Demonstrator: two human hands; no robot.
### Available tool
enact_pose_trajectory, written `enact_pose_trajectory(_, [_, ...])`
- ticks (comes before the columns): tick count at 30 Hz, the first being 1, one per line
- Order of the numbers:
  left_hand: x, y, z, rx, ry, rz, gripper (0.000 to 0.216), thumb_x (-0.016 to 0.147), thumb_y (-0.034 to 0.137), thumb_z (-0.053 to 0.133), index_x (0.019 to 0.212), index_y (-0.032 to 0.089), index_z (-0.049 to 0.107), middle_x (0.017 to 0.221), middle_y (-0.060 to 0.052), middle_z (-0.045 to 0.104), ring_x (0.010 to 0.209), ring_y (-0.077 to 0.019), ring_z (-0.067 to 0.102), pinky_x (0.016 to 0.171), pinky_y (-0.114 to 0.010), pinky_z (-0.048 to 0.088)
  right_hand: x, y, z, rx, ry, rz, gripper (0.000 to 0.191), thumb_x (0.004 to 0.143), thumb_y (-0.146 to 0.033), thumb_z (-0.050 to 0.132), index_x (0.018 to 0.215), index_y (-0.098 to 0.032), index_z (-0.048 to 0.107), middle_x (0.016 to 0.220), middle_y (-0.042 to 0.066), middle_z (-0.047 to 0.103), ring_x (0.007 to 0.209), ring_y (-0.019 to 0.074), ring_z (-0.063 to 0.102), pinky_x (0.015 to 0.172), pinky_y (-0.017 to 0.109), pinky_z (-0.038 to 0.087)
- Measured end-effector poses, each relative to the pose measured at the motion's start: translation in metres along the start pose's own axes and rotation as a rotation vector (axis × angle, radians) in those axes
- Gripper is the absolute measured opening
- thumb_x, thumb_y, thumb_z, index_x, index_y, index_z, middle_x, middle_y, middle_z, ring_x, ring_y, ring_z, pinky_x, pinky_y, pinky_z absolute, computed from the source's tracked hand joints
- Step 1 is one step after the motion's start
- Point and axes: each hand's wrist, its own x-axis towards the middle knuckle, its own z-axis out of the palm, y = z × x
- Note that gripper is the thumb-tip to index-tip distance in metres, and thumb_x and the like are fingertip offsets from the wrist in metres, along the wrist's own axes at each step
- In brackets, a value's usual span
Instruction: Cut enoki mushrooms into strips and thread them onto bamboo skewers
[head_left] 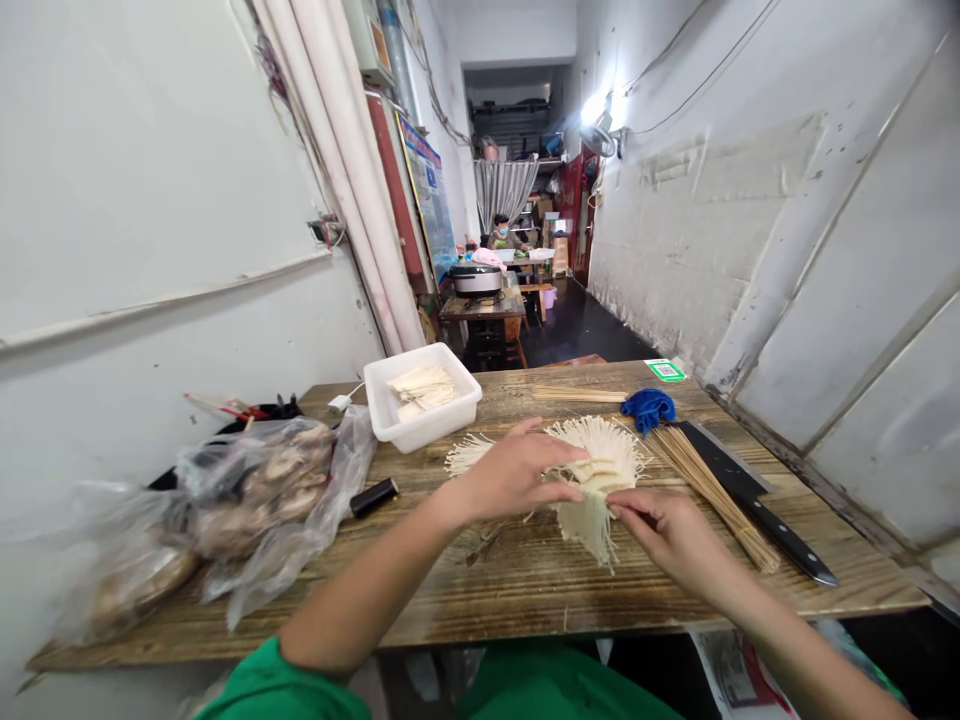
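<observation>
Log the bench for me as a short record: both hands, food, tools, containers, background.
Left hand: thumb and fingers at the enoki bundle
Right hand: fingertips at the bundle's right edge; anything between them is too small to tell
White tub: holds pale strands
Thin sticks: a bunch beside the knife, more past the enoki
Blue cloth: at the sticks' far end
Black cylinder: lying left of the hands
Plastic bags: mushrooms inside, far left
Background: a person at another table
</observation>
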Motion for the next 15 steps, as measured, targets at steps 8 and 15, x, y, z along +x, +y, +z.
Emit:
enact_pose_trajectory(8, [0.0, -0.001, 0.012, 0.17, -0.171, -0.019, 0.019, 0.089, 0.028, 0.055, 0.081, 0.021, 0.071, 0.078, 0.002, 0.075, 0.071, -0.0116, 0.066, 0.107, -0.038, 0.025, -0.005, -0.002, -0.002, -0.063, 0.02, -0.026, 0.027, 0.091, -0.028, 0.044, 0.093, -0.019, 0.07, 0.092, 0.008, 0.073, 0.083, 0.02, 0.068, 0.076, 0.031, 0.053])
enact_pose_trajectory(15, [-0.004, -0.012, 0.029, 0.009, -0.225, -0.097, 0.015, 0.079, 0.031, 0.068, 0.08, 0.018, 0.074, 0.075, -0.001, 0.075, 0.067, -0.0115, 0.065, 0.078, -0.021, 0.044, -0.013, 0.005, 0.006, -0.043, -0.051, -0.02, 0.03, 0.092, -0.033, 0.044, 0.099, -0.019, 0.07, 0.094, 0.009, 0.072, 0.085, 0.021, 0.068, 0.076, 0.032, 0.053])
